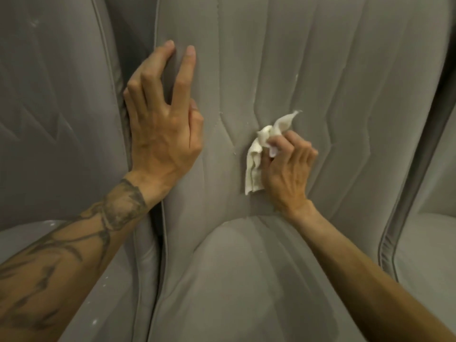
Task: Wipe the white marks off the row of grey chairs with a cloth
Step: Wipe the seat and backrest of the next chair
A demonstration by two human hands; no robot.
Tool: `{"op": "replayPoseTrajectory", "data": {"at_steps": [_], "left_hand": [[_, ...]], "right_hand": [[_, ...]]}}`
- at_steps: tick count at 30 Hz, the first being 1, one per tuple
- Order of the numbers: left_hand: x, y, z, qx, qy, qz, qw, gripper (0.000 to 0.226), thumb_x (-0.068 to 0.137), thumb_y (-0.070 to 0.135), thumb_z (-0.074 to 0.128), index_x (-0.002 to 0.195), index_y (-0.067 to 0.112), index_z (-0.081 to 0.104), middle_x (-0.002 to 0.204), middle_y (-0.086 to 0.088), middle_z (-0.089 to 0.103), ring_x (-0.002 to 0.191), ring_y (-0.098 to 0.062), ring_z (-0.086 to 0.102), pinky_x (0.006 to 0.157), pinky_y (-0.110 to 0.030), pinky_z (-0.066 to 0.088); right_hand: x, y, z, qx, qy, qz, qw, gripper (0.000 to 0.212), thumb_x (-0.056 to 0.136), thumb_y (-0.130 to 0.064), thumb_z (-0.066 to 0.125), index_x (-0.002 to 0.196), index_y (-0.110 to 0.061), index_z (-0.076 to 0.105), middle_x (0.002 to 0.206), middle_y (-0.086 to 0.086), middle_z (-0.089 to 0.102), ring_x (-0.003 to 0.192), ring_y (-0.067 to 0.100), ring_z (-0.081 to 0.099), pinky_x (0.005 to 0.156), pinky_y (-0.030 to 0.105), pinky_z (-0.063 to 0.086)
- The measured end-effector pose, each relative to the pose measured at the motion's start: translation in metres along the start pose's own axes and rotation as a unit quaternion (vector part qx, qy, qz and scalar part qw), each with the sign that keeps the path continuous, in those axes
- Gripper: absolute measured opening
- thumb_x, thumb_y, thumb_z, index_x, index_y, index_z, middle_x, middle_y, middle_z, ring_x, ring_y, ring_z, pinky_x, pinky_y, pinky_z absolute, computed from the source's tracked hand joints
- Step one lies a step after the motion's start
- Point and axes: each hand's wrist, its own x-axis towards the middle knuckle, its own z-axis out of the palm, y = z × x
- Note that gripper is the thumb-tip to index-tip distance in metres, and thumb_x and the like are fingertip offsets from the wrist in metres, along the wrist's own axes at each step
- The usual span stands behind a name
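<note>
A grey padded chair (246, 58) with stitched vertical seams fills the middle of the view. My right hand (288, 169) is shut on a crumpled white cloth (256, 159) and presses it against the lower backrest, just above the seat cushion (241, 280). My left hand (162, 119) rests on the backrest's left edge, fingers spread, holding nothing. Small white marks (296, 76) dot a seam at the upper right of the backrest, and a few white flecks lie along the seam left of the cloth.
A second grey chair (54, 119) stands close on the left, with white specks on its backrest and seat. A dark narrow gap separates the two. Part of a third grey chair (429, 238) shows at the right edge.
</note>
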Motion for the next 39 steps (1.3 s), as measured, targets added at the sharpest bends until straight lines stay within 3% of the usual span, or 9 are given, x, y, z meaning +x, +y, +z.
{"op": "replayPoseTrajectory", "data": {"at_steps": [3,9,12,16,21,25,30,34,39], "left_hand": [[0.001,0.0,0.0,0.0,0.001,-0.003,1.0,0.061,0.097,0.012,0.05,0.158,0.01,0.046,0.157,-0.024,0.045,0.136,-0.035,0.04,0.116,-0.043,0.033],[0.001,-0.002,0.0,0.007,-0.005,0.002,1.0,0.061,0.097,0.012,0.052,0.158,0.011,0.046,0.157,-0.023,0.045,0.136,-0.038,0.046,0.117,-0.043,0.033],[0.0,0.002,-0.001,0.009,-0.004,-0.006,1.0,0.061,0.097,0.013,0.053,0.158,0.01,0.046,0.157,-0.023,0.045,0.138,-0.039,0.046,0.117,-0.042,0.031],[0.001,-0.001,-0.002,0.009,-0.021,-0.005,1.0,0.063,0.097,0.014,0.052,0.159,0.011,0.044,0.158,-0.022,0.044,0.139,-0.038,0.044,0.119,-0.041,0.028],[0.004,-0.001,-0.006,0.008,-0.05,-0.005,0.999,0.064,0.097,0.016,0.051,0.16,0.014,0.041,0.16,-0.021,0.043,0.14,-0.037,0.041,0.118,-0.046,0.032],[-0.016,0.005,-0.019,-0.008,-0.099,0.004,0.995,0.064,0.099,0.015,0.047,0.162,0.01,0.037,0.165,-0.023,0.036,0.149,-0.043,0.038,0.122,-0.053,0.032],[-0.103,0.02,-0.06,-0.032,-0.207,-0.021,0.978,0.065,0.097,0.015,0.052,0.16,0.004,0.04,0.17,-0.023,0.026,0.157,-0.042,0.027,0.126,-0.058,0.028],[-0.165,0.04,-0.093,-0.015,-0.33,0.003,0.944,0.059,0.09,0.023,0.051,0.146,0.004,0.058,0.167,-0.024,0.034,0.156,-0.041,0.034,0.125,-0.059,0.031],[-0.205,0.037,-0.126,0.022,-0.424,0.047,0.904,0.049,0.087,0.025,0.04,0.115,0.007,0.075,0.149,-0.024,0.057,0.14,-0.043,0.054,0.118,-0.057,0.031]], "right_hand": [[-0.034,-0.058,0.012,0.054,0.021,0.107,0.993,0.025,0.102,-0.029,0.049,0.121,-0.014,0.045,0.123,0.013,0.05,0.101,0.032,0.05,0.087,0.043,0.038],[-0.062,-0.027,-0.004,0.034,-0.139,-0.075,0.987,0.026,0.098,-0.026,0.056,0.12,-0.019,0.045,0.127,0.006,0.044,0.096,0.028,0.047,0.084,0.039,0.034],[-0.065,-0.014,-0.019,-0.002,-0.129,0.035,0.991,0.024,0.096,-0.025,0.053,0.118,-0.016,0.049,0.125,0.009,0.049,0.098,0.029,0.047,0.083,0.04,0.035],[-0.079,-0.11,-0.017,0.074,-0.197,0.185,0.96,0.022,0.095,-0.019,0.059,0.116,-0.009,0.059,0.114,0.015,0.061,0.101,0.035,0.058,0.086,0.049,0.05],[-0.092,-0.091,-0.042,0.004,-0.327,0.068,0.943,0.02,0.099,-0.027,0.044,0.115,-0.022,0.056,0.107,0.002,0.055,0.092,0.025,0.055,0.078,0.04,0.044],[-0.097,-0.034,-0.065,-0.108,-0.429,0.102,0.891,0.024,0.101,-0.026,0.04,0.121,-0.021,0.053,0.115,0.004,0.054,0.102,0.029,0.053,0.084,0.04,0.039],[-0.112,-0.095,-0.067,-0.069,-0.461,0.063,0.882,0.038,0.101,-0.034,0.034,0.129,-0.017,0.054,0.126,0.005,0.056,0.105,0.028,0.055,0.083,0.041,0.043],[-0.121,-0.098,-0.085,-0.003,-0.47,0.012,0.883,0.023,0.102,-0.03,0.04,0.113,-0.018,0.056,0.109,0.005,0.059,0.098,0.029,0.056,0.08,0.043,0.043],[-0.123,-0.012,-0.118,-0.153,-0.497,0.114,0.846,0.032,0.106,-0.031,0.033,0.129,-0.015,0.047,0.123,0.007,0.054,0.112,0.029,0.052,0.092,0.041,0.039]]}}
